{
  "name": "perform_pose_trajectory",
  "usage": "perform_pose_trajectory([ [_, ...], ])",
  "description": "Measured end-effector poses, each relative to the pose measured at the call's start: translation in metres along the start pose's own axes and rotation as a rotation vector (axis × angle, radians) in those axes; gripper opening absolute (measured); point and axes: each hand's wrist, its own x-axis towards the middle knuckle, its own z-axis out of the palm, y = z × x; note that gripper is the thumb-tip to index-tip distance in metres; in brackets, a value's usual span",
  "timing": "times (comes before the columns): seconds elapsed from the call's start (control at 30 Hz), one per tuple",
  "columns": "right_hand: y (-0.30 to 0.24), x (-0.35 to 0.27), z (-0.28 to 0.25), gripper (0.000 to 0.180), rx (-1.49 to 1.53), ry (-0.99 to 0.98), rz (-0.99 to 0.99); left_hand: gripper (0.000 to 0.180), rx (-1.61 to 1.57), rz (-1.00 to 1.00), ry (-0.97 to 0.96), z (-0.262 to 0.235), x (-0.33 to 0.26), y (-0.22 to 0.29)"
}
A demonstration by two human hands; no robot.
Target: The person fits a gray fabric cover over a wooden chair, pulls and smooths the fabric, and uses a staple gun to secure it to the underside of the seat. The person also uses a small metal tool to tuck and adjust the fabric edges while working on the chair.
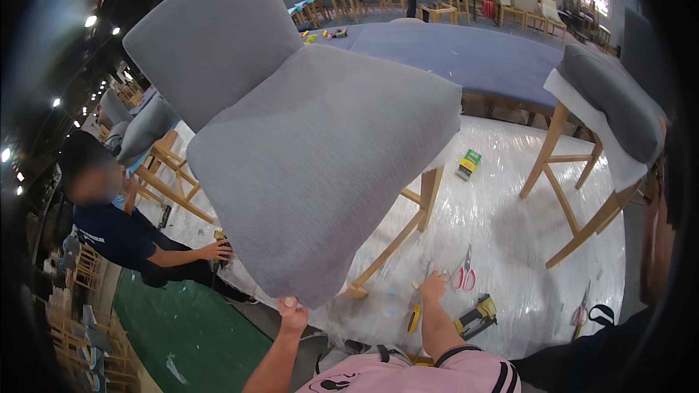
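Note:
A grey upholstered chair [313, 124] with wooden legs stands in front of me on a table [502, 225] wrapped in clear plastic film. My left hand [291, 314] pinches the loose cloth at the seat's near lower corner, thumb on top. On the film right of the chair leg, my right hand [432, 285] is closed around something thin that I cannot make out. Just below it lies a yellow utility knife [414, 317]. Scissors with red handles [464, 277] rest right of that hand, and a yellow-and-black staple gun [477, 316] lies nearer to me.
A green-and-yellow box [469, 164] sits farther back on the film. Another grey chair [611, 109] stands at the right, near a second pair of scissors [580, 314]. On the left a co-worker [120, 225] holds a tool beside my chair. Behind is a blue-covered table [466, 51].

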Motion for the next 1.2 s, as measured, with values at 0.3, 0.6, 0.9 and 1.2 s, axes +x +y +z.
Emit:
perform_pose_trajectory([
  [0.3,0.0,0.001,0.011,0.046,0.07,0.123,-0.013,0.064,-0.117,-0.048,0.077,-0.001,0.003,0.013],
  [0.6,0.022,-0.005,0.005,0.036,-0.157,0.144,-0.524,0.049,-0.21,-0.152,-0.05,-0.002,-0.018,0.027],
  [0.9,0.018,0.016,0.009,0.023,-0.122,-0.187,-0.385,0.041,0.198,0.077,-0.014,-0.003,-0.007,-0.004],
  [1.2,0.035,-0.072,0.006,0.044,0.352,-0.358,-0.306,0.071,-0.114,-0.068,-0.062,0.044,0.009,0.036],
])
